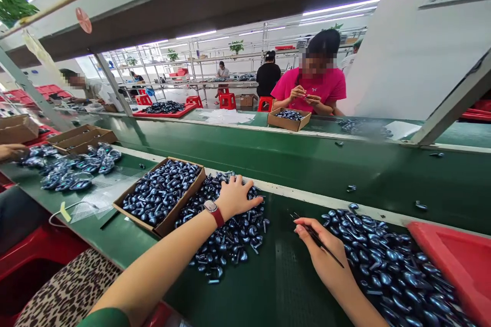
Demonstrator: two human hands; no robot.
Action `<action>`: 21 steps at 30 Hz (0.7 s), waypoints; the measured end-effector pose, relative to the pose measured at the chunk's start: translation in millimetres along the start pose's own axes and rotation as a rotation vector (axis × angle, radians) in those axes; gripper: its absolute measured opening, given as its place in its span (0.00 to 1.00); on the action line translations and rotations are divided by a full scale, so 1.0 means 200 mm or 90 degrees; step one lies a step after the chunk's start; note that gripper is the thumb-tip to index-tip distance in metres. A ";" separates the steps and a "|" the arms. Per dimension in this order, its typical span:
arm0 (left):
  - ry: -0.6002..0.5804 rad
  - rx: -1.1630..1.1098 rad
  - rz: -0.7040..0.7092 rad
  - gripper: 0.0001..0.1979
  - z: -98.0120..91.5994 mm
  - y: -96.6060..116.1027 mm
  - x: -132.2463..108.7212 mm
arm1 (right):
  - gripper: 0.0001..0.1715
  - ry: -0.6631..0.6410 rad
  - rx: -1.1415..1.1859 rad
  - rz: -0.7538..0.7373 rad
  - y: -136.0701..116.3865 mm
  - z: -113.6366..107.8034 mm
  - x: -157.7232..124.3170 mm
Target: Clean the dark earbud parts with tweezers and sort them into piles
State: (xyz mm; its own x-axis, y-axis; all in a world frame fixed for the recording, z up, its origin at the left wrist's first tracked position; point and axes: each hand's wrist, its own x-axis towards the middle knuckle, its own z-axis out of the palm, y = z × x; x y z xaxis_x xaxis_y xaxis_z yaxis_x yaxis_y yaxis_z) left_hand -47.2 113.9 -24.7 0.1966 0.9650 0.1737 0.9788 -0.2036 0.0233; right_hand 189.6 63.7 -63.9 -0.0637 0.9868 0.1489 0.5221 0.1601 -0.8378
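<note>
My left hand (237, 197), a red-banded watch on its wrist, lies spread with fingers apart over a pile of dark blue earbud casings (226, 245). Whether a casing is under the palm is hidden. Beside that pile, a cardboard box (169, 224) is full of similar casings. My right hand (320, 240) is closed around black tweezers (317, 241), their tips pointing up and away from me over the green table. To its right spreads a second heap of blue casings (387, 255).
A red tray (460, 260) borders the right heap. Several loose casings lie on the green surface beyond the white ledge (299, 196). Bagged blue parts (72, 171) and a divided box (82, 138) are at left, near another person's hand (13, 152). Across sits a co-worker in pink (307, 82).
</note>
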 end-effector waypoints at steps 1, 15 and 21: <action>-0.005 0.005 0.015 0.19 0.00 0.00 0.00 | 0.16 -0.002 0.000 0.000 0.00 0.00 0.00; 0.003 -0.018 0.010 0.12 -0.01 -0.11 0.03 | 0.17 -0.006 0.014 0.022 0.00 0.01 0.00; 0.116 -0.018 -0.060 0.11 -0.28 -0.28 -0.05 | 0.20 -0.008 0.014 0.045 0.02 0.01 0.01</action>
State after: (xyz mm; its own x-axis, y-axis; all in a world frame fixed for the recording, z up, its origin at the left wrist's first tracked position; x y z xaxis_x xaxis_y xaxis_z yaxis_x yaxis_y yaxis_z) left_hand -107.9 105.8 26.7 0.0886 0.9348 0.3440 0.9898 -0.1214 0.0751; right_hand 190.4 66.7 -68.2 -0.0378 0.9959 0.0817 0.5069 0.0896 -0.8573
